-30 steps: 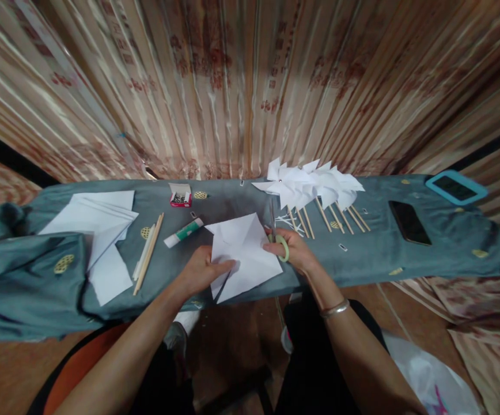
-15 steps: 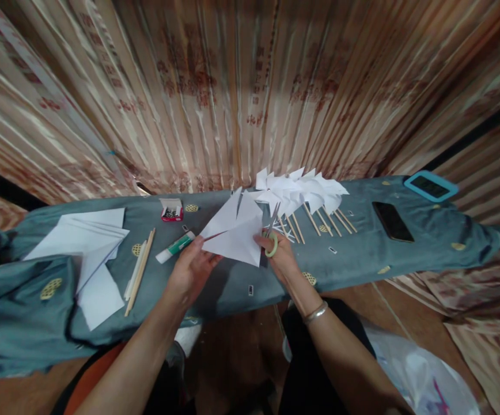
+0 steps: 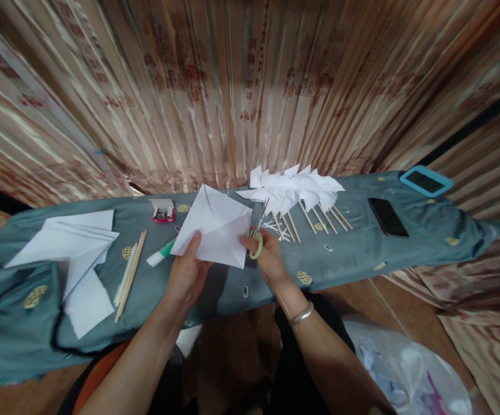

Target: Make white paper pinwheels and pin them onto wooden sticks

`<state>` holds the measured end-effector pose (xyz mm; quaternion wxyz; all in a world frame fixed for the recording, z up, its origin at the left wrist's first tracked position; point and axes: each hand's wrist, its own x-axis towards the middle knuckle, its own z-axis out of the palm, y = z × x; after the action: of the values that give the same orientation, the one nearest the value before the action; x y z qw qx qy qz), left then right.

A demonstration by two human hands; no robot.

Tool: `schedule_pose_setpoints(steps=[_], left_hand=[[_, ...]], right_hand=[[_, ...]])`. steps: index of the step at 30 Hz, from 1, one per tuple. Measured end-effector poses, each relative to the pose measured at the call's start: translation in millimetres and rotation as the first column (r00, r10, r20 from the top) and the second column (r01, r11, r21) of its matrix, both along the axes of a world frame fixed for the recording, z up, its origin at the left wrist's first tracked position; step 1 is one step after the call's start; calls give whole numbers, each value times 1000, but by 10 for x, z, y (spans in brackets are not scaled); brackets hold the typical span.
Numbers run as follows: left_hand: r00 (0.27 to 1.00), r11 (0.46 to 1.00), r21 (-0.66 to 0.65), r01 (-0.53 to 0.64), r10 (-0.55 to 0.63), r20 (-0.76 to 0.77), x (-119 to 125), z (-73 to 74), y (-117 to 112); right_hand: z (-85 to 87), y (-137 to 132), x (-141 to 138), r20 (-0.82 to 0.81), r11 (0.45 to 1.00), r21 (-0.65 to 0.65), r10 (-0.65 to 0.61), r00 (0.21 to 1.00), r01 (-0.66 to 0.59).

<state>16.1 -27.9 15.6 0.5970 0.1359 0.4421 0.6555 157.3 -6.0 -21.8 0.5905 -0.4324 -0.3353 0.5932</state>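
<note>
A white paper square [image 3: 219,225], slit inward from some of its corners, is held up over the cloth-covered table. My left hand [image 3: 188,274] grips its lower left side, thumb on top and fingers beneath. At the right edge, my right hand [image 3: 267,253] pinches the same sheet and also keeps hold of scissors [image 3: 257,245] with pale green handles, their blades pointing away from me. Behind the sheet, a green and white glue stick [image 3: 162,254] is partly covered. Finished paper pinwheels [image 3: 293,187] on wooden sticks lie overlapping beyond my right hand.
Folded white sheets [image 3: 90,314] lie at the left beside several sticks [image 3: 129,276]. A small red box [image 3: 163,214] of metal pins stands open. Thin paper strips [image 3: 281,226] lie near the pinwheels. At the right are a black phone [image 3: 388,218] and a blue-framed device [image 3: 426,181].
The paper has been turned and flattened, so its face now shows as a square. My left thumb has come onto its top. The view has shifted slightly to the right.
</note>
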Motion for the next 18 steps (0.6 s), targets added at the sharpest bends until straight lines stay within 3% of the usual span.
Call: schedule_pose_setpoints(steps=[6,18], left_hand=[[999,998,-48,-42,40,-34,4,-39,31],[1000,1000,-9,-18,18,-18,67,-70,32]], right_hand=[[40,-21,8,25,1000,-19,23,999,-23],[35,-121,74,48,997,-31,75,996,-73]])
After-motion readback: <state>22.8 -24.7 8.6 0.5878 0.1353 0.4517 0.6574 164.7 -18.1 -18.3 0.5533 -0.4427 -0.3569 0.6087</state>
